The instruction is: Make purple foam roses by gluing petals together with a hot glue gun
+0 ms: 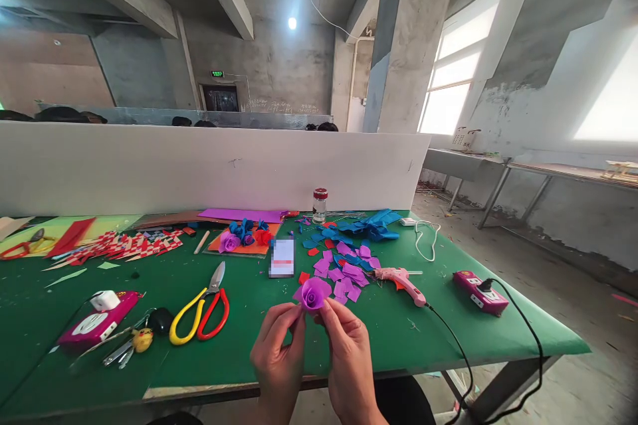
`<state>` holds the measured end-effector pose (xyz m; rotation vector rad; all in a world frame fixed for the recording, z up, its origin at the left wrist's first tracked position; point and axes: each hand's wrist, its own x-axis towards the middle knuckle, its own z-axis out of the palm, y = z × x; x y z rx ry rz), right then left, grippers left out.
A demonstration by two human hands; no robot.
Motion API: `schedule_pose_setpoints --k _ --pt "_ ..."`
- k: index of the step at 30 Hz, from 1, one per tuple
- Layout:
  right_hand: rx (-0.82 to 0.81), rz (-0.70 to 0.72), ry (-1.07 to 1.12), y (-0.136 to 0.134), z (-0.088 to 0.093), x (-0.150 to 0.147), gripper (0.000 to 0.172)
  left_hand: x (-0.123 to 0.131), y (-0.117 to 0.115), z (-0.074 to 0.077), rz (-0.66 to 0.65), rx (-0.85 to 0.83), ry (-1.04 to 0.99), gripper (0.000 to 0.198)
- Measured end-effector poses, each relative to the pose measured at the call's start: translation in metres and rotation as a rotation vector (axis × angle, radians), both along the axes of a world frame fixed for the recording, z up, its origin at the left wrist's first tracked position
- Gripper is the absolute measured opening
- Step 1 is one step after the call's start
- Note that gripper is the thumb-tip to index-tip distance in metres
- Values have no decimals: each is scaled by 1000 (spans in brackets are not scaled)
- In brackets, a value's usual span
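Observation:
Between my two hands is a purple paper flower with a spiral centre, held above the front edge of the green table. My left hand pinches its left side, and my right hand pinches its right side with thumb and fingers. Just beyond the flower lie loose purple paper petals, with a few red pieces among them. A pink glue gun rests to the right of the petals, its cord running off the near edge. Finished purple, blue and red flowers sit on an orange sheet.
Left of my hands lie scissors with yellow and red handles, a keyring with a yellow figure and a magenta power box. A phone, blue paper and a red-lidded jar stand farther back. Another magenta box is at right.

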<state>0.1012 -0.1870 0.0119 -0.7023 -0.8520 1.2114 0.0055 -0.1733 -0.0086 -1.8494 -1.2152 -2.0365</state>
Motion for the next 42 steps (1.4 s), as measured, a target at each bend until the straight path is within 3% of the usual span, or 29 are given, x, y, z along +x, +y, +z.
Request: schedule_pose_setpoints --k 5,10,16,21,24,28,31,34,37,42 --pt "7 50 38 1 3 0 29 0 2 -2 1 -25 -4 11" --pt "-10 99 56 4 0 -4 49 2 1 -3 2 -61 -9 8" --pt "12 85 65 10 -2 -7 44 10 3 -1 -23 -98 -48 10" --pt "41 59 7 23 -1 -1 39 10 5 1 -164 -326 -139 13" --pt "85 24 -71 39 1 6 39 -2 9 9 -211 -418 -153 19" --pt "117 85 -76 73 10 14 41 -33 41 37 -221 -457 -202 26" --pt "150 171 -100 106 13 12 43 -51 85 63 -350 -494 -277 32" --pt "200 193 -123 138 6 4 35 -59 127 82 -460 -527 -216 33" --pt "217 188 -118 160 -6 -3 29 -62 152 85 -557 -570 -152 32" --pt "225 211 -118 168 -17 2 29 -69 160 66 -638 -576 -142 29"
